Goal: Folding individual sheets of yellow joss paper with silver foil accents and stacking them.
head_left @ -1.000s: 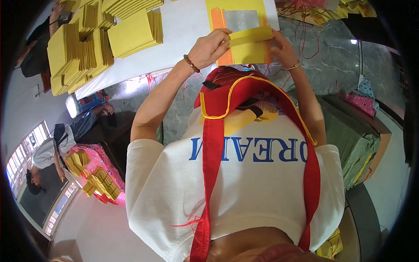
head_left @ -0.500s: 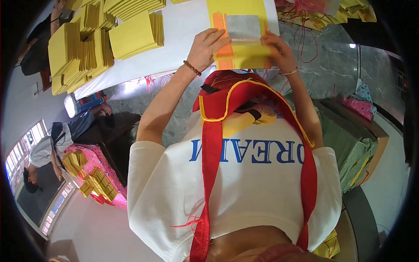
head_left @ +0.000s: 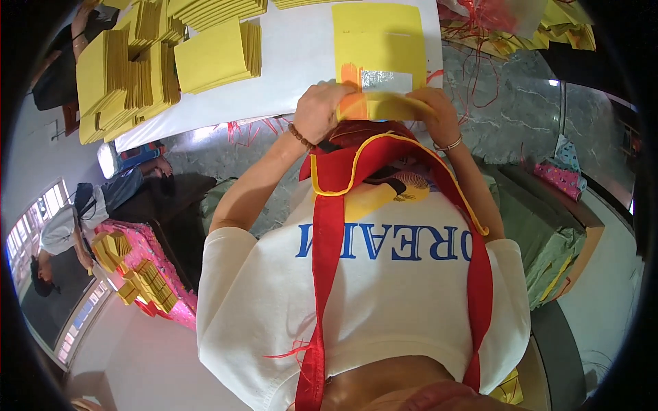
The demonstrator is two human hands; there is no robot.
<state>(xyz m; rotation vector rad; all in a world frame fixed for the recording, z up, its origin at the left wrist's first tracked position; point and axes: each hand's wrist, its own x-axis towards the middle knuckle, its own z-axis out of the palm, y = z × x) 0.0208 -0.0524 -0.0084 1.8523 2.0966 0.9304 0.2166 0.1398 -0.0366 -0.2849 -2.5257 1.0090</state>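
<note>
At the table's near edge, my left hand and my right hand grip opposite sides of a yellow paper sheet. Between them the sheet's near part bows up in a curve, partly smeared by motion. An orange band runs along its left side and a silver foil patch covers its middle. Beyond the hands, a larger flat yellow paper lies on the white tabletop; I cannot tell whether it is one sheet or a pile. My fingertips are mostly hidden behind the bent paper.
Stacks of folded yellow paper crowd the white table at the left. Red strings hang beyond its right edge. Green wrapped bundles stand at my right. Another person is at the far left, by a pink-covered surface with yellow bundles.
Both hands have come down toward my body. The foil-patched sheet has moved nearer with them and now bends upward, uncovering more of the flat yellow paper beyond.
</note>
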